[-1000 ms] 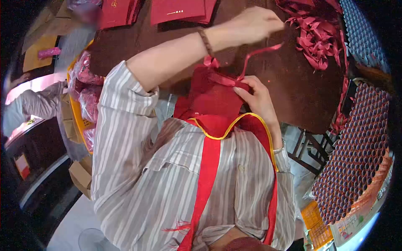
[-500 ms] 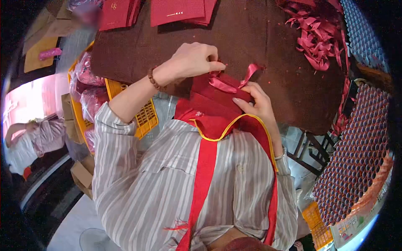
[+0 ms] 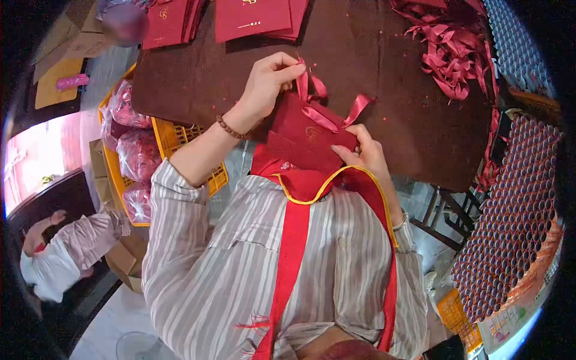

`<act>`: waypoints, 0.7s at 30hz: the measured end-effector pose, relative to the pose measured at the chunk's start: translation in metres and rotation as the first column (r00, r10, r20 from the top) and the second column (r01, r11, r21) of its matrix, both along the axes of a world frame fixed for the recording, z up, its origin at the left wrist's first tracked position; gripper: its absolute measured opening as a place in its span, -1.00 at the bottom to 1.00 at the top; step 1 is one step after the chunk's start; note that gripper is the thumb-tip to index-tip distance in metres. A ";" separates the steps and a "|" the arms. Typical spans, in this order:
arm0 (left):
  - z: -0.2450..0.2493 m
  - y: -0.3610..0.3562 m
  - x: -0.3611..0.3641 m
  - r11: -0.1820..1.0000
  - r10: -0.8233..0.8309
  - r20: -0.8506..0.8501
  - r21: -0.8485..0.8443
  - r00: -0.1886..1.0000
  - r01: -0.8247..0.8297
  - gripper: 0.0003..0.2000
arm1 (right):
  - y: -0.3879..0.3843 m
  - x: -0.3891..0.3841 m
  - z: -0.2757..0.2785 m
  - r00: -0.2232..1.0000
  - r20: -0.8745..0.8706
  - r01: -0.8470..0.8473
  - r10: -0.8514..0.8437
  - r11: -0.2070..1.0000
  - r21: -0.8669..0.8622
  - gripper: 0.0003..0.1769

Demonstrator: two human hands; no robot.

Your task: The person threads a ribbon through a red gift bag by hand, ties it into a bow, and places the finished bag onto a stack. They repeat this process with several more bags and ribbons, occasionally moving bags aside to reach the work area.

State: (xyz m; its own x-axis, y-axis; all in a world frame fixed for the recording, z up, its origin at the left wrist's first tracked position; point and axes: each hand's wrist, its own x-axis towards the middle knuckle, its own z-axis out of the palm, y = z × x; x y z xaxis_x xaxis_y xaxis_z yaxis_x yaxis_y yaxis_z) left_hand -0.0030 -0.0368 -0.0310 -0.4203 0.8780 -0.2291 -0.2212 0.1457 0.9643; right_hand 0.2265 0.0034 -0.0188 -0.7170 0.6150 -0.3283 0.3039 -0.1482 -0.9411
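Note:
Held near the table's front edge is a dark red paper gift bag point(image 3: 303, 135) with a gold emblem and a pink-red satin ribbon point(image 3: 321, 118) at its top edge. My left hand point(image 3: 267, 84), with a beaded bracelet on the wrist, is closed and pinches one end of the ribbon, pulled up from the bag. My right hand point(image 3: 364, 150) grips the bag's right side, thumb on the front face and fingers behind. Another ribbon end stands up loose beside the right fingers. Part of the bag's lower edge meets my red apron point(image 3: 312, 186).
Red bags with gold print point(image 3: 255, 18) lie stacked at the back of the brown-covered table point(image 3: 240, 69). Cut ribbons point(image 3: 453, 66) are heaped at right. A yellow crate point(image 3: 192, 156) with plastic-wrapped bundles stands at left. Stacked small round items point(image 3: 510, 222) rise at right. Another person point(image 3: 72, 252) is at far left.
My left hand has moved up and slightly left, drawing the ribbon end upward off the bag. The bag's gold emblem now shows. The person at left has moved.

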 end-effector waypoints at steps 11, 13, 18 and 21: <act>-0.019 0.013 -0.009 0.985 0.171 0.111 -0.050 0.979 -0.166 -0.91 | -0.012 -0.005 -0.040 0.990 -0.076 0.096 -0.115 0.970 -0.224 -0.56; -0.019 0.016 -0.011 0.955 0.296 0.085 -0.064 0.952 -0.291 -0.89 | -0.016 -0.011 -0.038 0.948 -0.213 0.154 -0.234 0.929 -0.337 -0.55; -0.017 0.019 -0.030 0.953 0.303 0.077 -0.028 0.950 -0.302 -0.87 | -0.023 -0.011 -0.046 0.916 -0.275 0.165 -0.292 0.899 -0.405 -0.57; -0.016 0.018 -0.033 0.959 0.282 0.044 -0.054 0.958 -0.280 -0.87 | -0.022 -0.012 -0.041 0.917 -0.271 0.163 -0.292 0.896 -0.413 -0.57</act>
State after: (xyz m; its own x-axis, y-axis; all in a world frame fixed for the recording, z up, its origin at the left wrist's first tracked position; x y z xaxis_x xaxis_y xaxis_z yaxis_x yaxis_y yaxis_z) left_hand -0.0358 -0.0184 -0.0471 -0.6352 0.7141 -0.2943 -0.3084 0.1148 0.9443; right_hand 0.2140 -0.0185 -0.0601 -0.6764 0.6504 -0.3457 -0.0871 -0.5367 -0.8392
